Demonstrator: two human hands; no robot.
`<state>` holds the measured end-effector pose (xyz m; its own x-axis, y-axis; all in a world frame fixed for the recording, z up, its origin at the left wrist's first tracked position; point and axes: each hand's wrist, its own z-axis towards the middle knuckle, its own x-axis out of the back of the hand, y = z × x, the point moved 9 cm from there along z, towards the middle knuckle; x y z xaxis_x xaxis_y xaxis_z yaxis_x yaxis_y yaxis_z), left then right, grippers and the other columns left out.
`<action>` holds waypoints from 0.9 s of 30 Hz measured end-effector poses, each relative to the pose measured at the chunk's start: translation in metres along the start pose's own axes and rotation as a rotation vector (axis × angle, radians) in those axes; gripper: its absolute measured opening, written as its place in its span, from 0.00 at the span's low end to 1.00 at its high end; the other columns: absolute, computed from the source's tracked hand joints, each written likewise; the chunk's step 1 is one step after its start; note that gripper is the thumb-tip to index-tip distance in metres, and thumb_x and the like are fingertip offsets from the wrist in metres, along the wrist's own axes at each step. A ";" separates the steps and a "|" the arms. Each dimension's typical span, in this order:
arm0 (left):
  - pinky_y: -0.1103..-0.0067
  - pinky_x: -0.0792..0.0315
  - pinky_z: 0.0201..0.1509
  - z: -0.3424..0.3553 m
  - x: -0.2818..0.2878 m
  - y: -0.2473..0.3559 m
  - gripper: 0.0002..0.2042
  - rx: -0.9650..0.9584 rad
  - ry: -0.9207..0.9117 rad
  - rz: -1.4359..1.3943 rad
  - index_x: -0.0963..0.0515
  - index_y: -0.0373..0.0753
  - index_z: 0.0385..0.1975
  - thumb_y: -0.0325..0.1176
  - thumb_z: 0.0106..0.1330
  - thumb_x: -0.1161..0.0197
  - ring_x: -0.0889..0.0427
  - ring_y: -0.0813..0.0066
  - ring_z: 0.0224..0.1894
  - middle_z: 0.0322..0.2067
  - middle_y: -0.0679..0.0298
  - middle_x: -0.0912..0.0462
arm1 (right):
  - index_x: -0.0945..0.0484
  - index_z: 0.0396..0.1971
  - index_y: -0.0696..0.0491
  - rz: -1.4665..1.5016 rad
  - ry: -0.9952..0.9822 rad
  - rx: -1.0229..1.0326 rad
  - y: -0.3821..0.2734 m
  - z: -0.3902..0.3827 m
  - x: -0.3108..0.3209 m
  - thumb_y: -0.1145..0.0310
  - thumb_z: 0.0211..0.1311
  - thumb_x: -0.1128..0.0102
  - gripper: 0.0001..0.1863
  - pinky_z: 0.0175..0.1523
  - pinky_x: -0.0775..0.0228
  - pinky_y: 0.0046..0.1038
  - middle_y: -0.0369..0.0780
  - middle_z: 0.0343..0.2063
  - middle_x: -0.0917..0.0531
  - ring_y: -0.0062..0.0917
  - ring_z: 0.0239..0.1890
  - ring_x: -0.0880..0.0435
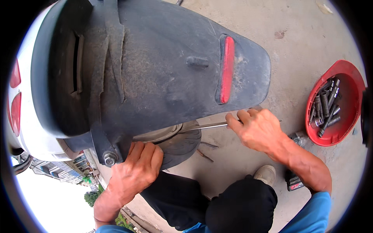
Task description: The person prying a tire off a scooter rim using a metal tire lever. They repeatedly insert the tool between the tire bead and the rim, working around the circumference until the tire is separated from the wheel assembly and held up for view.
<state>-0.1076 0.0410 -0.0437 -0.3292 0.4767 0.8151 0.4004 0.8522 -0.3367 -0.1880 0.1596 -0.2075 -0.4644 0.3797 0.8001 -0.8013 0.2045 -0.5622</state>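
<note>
My right hand [256, 130] is closed around the end of a tyre lever [210, 126], a slim metal bar. Its other end reaches the wheel rim [159, 134], at the edge of the black tyre [182, 145]. The tyre shows below a dusty black rear mudguard [155, 58], which hides much of the wheel. On the left, my left hand [138, 167] is closed against the near side of the tyre and rim. Its fingertips are hidden, so what they grip does not show. A bolt [110, 158] on the mudguard bracket sits just beside that hand.
An upturned red helmet [338, 132] at the right holds several metal sockets [325, 103]. Partly behind my right forearm lies a power tool [295, 182] on the ground. The mudguard carries a red reflector [227, 70]. Thin sticks [204, 155] lie near the tyre.
</note>
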 end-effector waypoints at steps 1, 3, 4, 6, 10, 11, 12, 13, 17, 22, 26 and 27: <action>0.72 0.23 0.42 0.005 0.005 0.002 0.07 -0.022 0.017 0.012 0.25 0.38 0.28 0.27 0.49 0.38 0.23 0.69 0.30 0.26 0.63 0.29 | 0.17 0.40 0.53 -0.079 0.012 -0.062 -0.008 -0.016 0.006 0.67 0.50 0.35 0.15 0.19 0.27 0.36 0.41 0.26 0.17 0.36 0.20 0.16; 0.72 0.23 0.42 0.007 0.001 0.005 0.07 -0.043 0.007 0.006 0.25 0.38 0.28 0.27 0.49 0.38 0.23 0.69 0.30 0.26 0.63 0.29 | 0.16 0.41 0.52 -0.089 -0.007 -0.070 -0.006 -0.015 0.004 0.67 0.51 0.35 0.15 0.22 0.25 0.35 0.40 0.26 0.17 0.35 0.22 0.15; 0.72 0.22 0.43 0.007 -0.001 0.005 0.07 -0.039 -0.010 0.003 0.25 0.38 0.28 0.27 0.49 0.38 0.23 0.69 0.30 0.26 0.63 0.30 | 0.16 0.42 0.51 -0.094 -0.019 -0.071 -0.005 -0.012 0.003 0.68 0.53 0.35 0.15 0.24 0.24 0.34 0.39 0.26 0.16 0.34 0.24 0.14; 0.72 0.22 0.43 0.009 -0.004 0.005 0.07 -0.045 -0.029 -0.007 0.26 0.38 0.27 0.27 0.49 0.38 0.23 0.68 0.30 0.25 0.63 0.30 | 0.15 0.42 0.49 0.065 0.102 0.071 0.030 0.030 0.018 0.67 0.57 0.36 0.13 0.32 0.22 0.33 0.38 0.28 0.15 0.34 0.29 0.13; 0.73 0.23 0.41 0.012 0.000 -0.001 0.06 -0.054 -0.052 0.010 0.27 0.39 0.26 0.27 0.49 0.38 0.22 0.69 0.30 0.25 0.64 0.30 | 0.15 0.40 0.47 0.344 -0.155 0.015 0.082 0.066 -0.023 0.68 0.62 0.37 0.08 0.37 0.21 0.37 0.38 0.32 0.13 0.38 0.32 0.13; 0.73 0.23 0.40 0.012 0.007 -0.001 0.06 -0.051 -0.022 0.005 0.27 0.39 0.25 0.27 0.48 0.38 0.23 0.70 0.30 0.24 0.64 0.30 | 0.15 0.39 0.47 0.280 -0.020 0.049 0.072 0.052 -0.010 0.68 0.62 0.36 0.07 0.36 0.21 0.38 0.38 0.32 0.13 0.39 0.31 0.14; 0.73 0.23 0.40 0.008 0.008 0.001 0.06 -0.036 -0.037 0.009 0.27 0.39 0.25 0.27 0.48 0.38 0.23 0.70 0.30 0.24 0.64 0.30 | 0.16 0.39 0.47 0.223 0.109 0.091 0.060 0.042 -0.006 0.67 0.63 0.36 0.06 0.34 0.22 0.39 0.38 0.31 0.13 0.39 0.29 0.14; 0.74 0.23 0.39 0.002 0.006 -0.001 0.06 -0.020 -0.029 -0.002 0.27 0.39 0.25 0.26 0.48 0.38 0.23 0.70 0.29 0.25 0.64 0.30 | 0.17 0.38 0.48 0.180 0.034 0.036 0.043 0.025 -0.022 0.66 0.64 0.35 0.06 0.32 0.23 0.40 0.37 0.29 0.14 0.38 0.28 0.14; 0.72 0.27 0.34 0.007 -0.001 0.001 0.12 -0.005 0.016 -0.049 0.23 0.34 0.31 0.26 0.43 0.39 0.22 0.66 0.29 0.26 0.62 0.26 | 0.19 0.41 0.48 0.160 0.103 -0.071 0.027 -0.022 -0.042 0.62 0.66 0.35 0.08 0.25 0.27 0.37 0.37 0.22 0.22 0.33 0.23 0.16; 0.72 0.26 0.36 0.006 -0.003 0.004 0.12 0.020 0.030 -0.014 0.22 0.33 0.33 0.26 0.45 0.38 0.21 0.67 0.30 0.28 0.61 0.25 | 0.20 0.42 0.48 0.018 0.150 -0.105 0.006 -0.027 0.002 0.61 0.68 0.37 0.09 0.22 0.30 0.36 0.37 0.20 0.26 0.31 0.21 0.18; 0.75 0.26 0.38 0.010 -0.008 0.015 0.06 -0.010 0.078 0.100 0.24 0.36 0.28 0.28 0.51 0.38 0.24 0.69 0.29 0.25 0.63 0.28 | 0.20 0.42 0.50 0.010 0.046 -0.298 0.007 -0.048 0.027 0.62 0.68 0.35 0.09 0.24 0.31 0.39 0.39 0.21 0.25 0.35 0.24 0.17; 0.75 0.26 0.38 0.015 -0.007 0.019 0.06 0.003 0.080 0.101 0.24 0.36 0.28 0.28 0.51 0.38 0.24 0.69 0.29 0.25 0.63 0.28 | 0.20 0.42 0.51 0.025 0.033 -0.407 0.022 -0.060 0.037 0.64 0.68 0.35 0.09 0.25 0.30 0.40 0.40 0.21 0.25 0.38 0.25 0.17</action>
<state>-0.1101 0.0571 -0.0630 -0.2180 0.5419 0.8117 0.4258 0.8011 -0.4205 -0.2007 0.2327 -0.2027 -0.4643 0.4168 0.7815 -0.5721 0.5324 -0.6239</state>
